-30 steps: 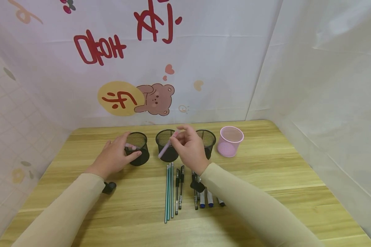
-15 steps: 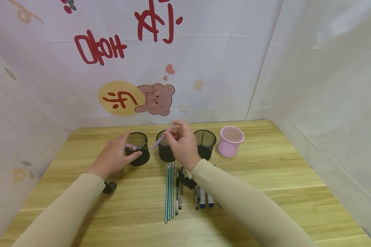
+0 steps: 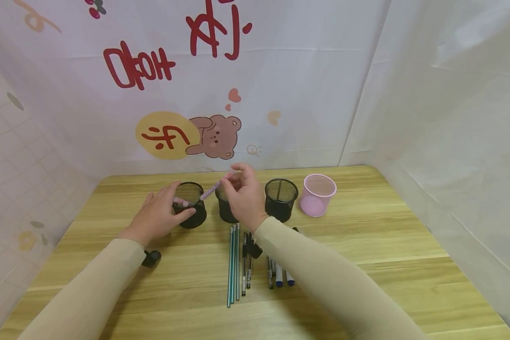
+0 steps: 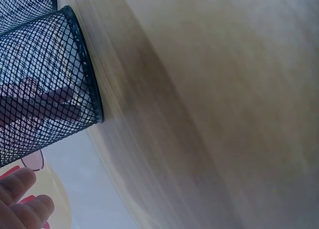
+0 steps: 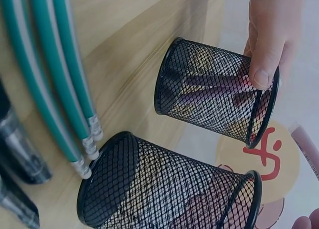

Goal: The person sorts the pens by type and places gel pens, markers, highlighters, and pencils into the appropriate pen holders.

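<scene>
My left hand (image 3: 154, 216) grips the leftmost black mesh pen holder (image 3: 194, 216), thumb on the near side of its rim. Pink-and-purple pens (image 3: 180, 202) lean inside it, showing through the mesh in the right wrist view. Between right thumb and fingers, my right hand (image 3: 247, 197) pinches another pink-and-purple pen (image 3: 211, 190), tilted, its lower tip at the right edge of that holder's rim. Below this hand stands a second black mesh holder (image 3: 226, 210), partly covered. In the left wrist view, fingertips (image 4: 37, 209) show beside the mesh wall.
A third black mesh holder (image 3: 280, 200) and a pink one (image 3: 316, 203) stand to the right. Nearer lie green pencils (image 3: 233, 264), black pens (image 3: 244, 264) and blue-ended markers (image 3: 279, 278), some under the right sleeve (image 3: 323, 269). A curtain closes off the back.
My right hand has moved left with the pen, from above the second holder toward the leftmost one. The left hand stays on its holder.
</scene>
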The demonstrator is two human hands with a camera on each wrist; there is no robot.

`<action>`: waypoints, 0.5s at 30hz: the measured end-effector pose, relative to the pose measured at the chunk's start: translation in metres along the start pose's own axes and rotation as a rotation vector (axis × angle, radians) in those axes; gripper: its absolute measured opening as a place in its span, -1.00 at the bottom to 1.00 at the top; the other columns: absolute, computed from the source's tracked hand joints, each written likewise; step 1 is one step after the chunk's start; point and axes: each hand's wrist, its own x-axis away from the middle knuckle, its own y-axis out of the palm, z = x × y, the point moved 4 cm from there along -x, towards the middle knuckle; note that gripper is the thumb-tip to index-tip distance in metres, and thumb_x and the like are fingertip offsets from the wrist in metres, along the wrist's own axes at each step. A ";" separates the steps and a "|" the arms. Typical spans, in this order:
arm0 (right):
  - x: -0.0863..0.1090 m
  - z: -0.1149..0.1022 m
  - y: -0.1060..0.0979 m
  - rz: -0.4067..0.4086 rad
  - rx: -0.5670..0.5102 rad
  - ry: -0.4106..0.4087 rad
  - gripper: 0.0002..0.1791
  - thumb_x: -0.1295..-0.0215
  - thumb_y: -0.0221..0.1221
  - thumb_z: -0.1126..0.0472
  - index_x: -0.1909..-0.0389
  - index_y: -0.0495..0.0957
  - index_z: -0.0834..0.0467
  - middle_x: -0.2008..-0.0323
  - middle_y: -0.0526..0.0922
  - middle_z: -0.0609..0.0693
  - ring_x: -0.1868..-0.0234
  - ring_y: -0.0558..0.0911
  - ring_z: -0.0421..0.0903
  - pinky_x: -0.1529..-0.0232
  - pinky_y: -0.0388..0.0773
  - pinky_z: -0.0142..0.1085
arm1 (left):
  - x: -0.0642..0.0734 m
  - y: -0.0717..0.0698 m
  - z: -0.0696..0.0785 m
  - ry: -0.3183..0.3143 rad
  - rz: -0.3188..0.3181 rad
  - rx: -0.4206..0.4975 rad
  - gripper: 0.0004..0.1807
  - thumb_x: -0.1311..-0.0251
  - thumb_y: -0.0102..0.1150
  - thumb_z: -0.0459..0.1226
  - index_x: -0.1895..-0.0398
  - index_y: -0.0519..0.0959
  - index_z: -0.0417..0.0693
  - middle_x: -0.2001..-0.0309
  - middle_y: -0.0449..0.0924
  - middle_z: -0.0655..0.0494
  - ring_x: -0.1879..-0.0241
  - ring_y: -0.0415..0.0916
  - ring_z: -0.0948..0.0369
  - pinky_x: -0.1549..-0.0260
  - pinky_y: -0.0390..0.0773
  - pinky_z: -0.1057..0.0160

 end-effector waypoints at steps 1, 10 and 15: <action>0.000 0.000 0.001 0.003 0.008 0.001 -0.62 -0.46 0.28 0.33 -0.20 0.43 0.23 0.16 0.75 0.17 0.23 0.74 0.01 0.22 0.63 -0.43 | 0.000 0.000 0.000 -0.001 0.001 0.000 0.14 -0.35 0.19 0.32 -0.68 -0.01 -0.19 -0.12 0.73 -0.02 -0.57 0.19 -0.19 -0.51 -0.17 -0.55; 0.002 -0.001 0.010 -0.035 0.035 0.008 -0.66 -0.49 0.26 0.30 -0.18 0.43 0.24 0.15 0.78 0.14 0.31 0.71 -0.07 0.27 0.63 -0.42 | 0.001 -0.002 0.001 0.000 -0.007 0.006 0.14 -0.36 0.19 0.31 -0.69 -0.02 -0.21 -0.14 0.72 -0.05 -0.56 0.20 -0.20 -0.49 -0.18 -0.57; 0.003 0.001 0.013 -0.063 0.094 0.013 -0.68 -0.50 0.25 0.29 -0.17 0.45 0.23 0.14 0.80 0.11 0.30 0.70 -0.10 0.26 0.61 -0.43 | 0.002 -0.001 0.000 -0.003 -0.007 0.006 0.15 -0.36 0.17 0.33 -0.69 -0.04 -0.20 -0.15 0.71 -0.06 -0.57 0.18 -0.20 -0.50 -0.19 -0.57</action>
